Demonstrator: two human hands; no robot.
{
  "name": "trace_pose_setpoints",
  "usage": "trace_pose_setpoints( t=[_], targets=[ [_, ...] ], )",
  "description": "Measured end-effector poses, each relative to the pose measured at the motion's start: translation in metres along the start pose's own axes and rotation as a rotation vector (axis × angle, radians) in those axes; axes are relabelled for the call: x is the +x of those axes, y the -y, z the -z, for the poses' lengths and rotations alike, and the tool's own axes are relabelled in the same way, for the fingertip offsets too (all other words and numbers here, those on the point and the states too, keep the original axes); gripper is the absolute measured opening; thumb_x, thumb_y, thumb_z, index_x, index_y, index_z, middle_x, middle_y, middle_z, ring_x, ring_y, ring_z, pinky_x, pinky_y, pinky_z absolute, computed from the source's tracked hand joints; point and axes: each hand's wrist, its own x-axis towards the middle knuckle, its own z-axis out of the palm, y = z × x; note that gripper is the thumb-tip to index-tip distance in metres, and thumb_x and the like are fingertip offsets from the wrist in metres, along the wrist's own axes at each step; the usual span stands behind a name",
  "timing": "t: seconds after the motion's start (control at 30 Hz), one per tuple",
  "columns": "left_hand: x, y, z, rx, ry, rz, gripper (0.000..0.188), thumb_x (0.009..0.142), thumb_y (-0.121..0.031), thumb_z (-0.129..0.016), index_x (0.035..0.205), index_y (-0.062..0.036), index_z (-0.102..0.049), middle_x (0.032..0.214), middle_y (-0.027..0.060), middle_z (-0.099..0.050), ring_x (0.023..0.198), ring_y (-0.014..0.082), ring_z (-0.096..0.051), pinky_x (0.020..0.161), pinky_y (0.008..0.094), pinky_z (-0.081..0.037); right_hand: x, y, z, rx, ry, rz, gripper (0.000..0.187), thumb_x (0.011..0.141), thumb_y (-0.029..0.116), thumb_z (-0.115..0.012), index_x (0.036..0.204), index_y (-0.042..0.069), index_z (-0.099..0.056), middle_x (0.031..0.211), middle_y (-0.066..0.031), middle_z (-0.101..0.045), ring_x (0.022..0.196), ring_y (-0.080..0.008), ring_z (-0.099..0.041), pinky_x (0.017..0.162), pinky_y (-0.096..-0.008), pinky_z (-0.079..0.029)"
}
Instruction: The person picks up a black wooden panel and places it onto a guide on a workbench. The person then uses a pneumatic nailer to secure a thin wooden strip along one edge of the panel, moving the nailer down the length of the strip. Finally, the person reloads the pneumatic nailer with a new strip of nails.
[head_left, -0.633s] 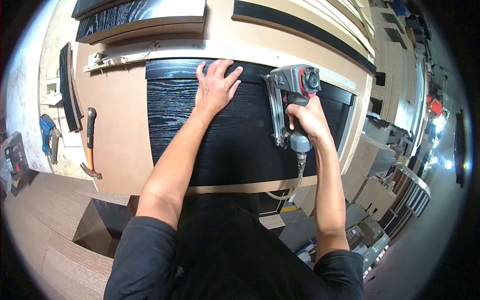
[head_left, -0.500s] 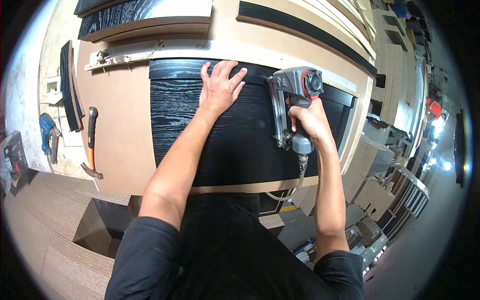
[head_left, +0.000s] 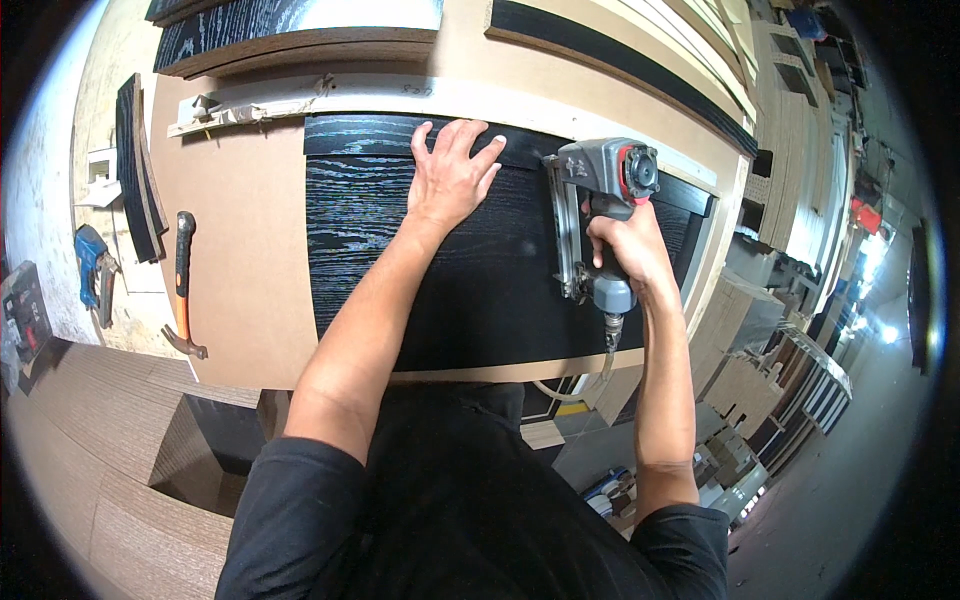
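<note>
A black wood-grain panel lies flat on the bench, with a narrow black strip along its far edge. My left hand rests with spread fingers over the strip and the panel, fingertips toward the far edge. In my right hand is a grey and red pneumatic nail gun, gripped by its handle. Its nose is over the strip, right of my left hand; whether it touches cannot be seen. An air hose runs from the handle's lower end toward me.
A pale wooden rail borders the panel's far side. Black boards are stacked at the far left, and a long black strip lies far right. A claw hammer and a blue tool lie to the left.
The nail gun and my right hand have shifted slightly to the right. My left hand stays spread on the strip, in nearly the same place.
</note>
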Motion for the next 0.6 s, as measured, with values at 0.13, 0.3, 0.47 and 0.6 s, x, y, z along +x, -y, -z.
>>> trace_pose_setpoints(
  t=[0.13, 0.3, 0.47, 0.6],
  targets=[
    [-0.0004, 0.0003, 0.0002, 0.003, -0.002, -0.005, 0.035, 0.083, -0.028, -0.074, 0.117, -0.0221, -0.069, 0.125, 0.0041, -0.055, 0.124, 0.0228, -0.048, 0.108, 0.0563, -0.025, -0.0011, 0.0034, -0.0001, -0.003, 0.008, -0.043, 0.021, 0.071, -0.006, -0.055, 0.092, -0.006, -0.058, 0.071, -0.0065, -0.056, 0.051, -0.0135, -0.053, 0.043, -0.0273, -0.046],
    [-0.0014, 0.0013, -0.001, -0.008, 0.012, 0.001, 0.036, 0.083, -0.028, -0.074, 0.118, -0.0224, -0.068, 0.126, 0.0042, -0.055, 0.124, 0.0228, -0.048, 0.108, 0.0565, -0.025, -0.0011, 0.0034, -0.0016, -0.001, 0.012, -0.058, 0.02, 0.072, -0.006, -0.055, 0.092, -0.006, -0.058, 0.07, -0.0065, -0.056, 0.05, -0.0134, -0.053, 0.043, -0.0272, -0.046],
    [-0.0012, 0.0005, -0.002, 0.0, -0.004, -0.004, 0.035, 0.082, -0.027, -0.075, 0.117, -0.0221, -0.069, 0.125, 0.0042, -0.055, 0.124, 0.0229, -0.048, 0.108, 0.0565, -0.025, -0.0009, 0.0003, -0.0051, -0.03, -0.01, -0.055, 0.019, 0.072, -0.005, -0.055, 0.09, -0.005, -0.059, 0.066, -0.005, -0.055, 0.051, -0.0135, -0.053, 0.044, -0.0277, -0.045],
    [-0.0003, 0.0025, 0.0063, -0.075, 0.026, -0.002, 0.037, 0.082, -0.024, -0.074, 0.119, -0.0213, -0.067, 0.127, 0.0046, -0.055, 0.125, 0.0226, -0.048, 0.11, 0.0567, -0.025, -0.0054, 0.0021, -0.0096, -0.056, -0.025, -0.036, 0.011, 0.074, -0.003, -0.057, 0.084, -0.004, -0.061, 0.06, -0.0044, -0.056, 0.048, -0.0134, -0.054, 0.045, -0.0284, -0.046]
  ],
)
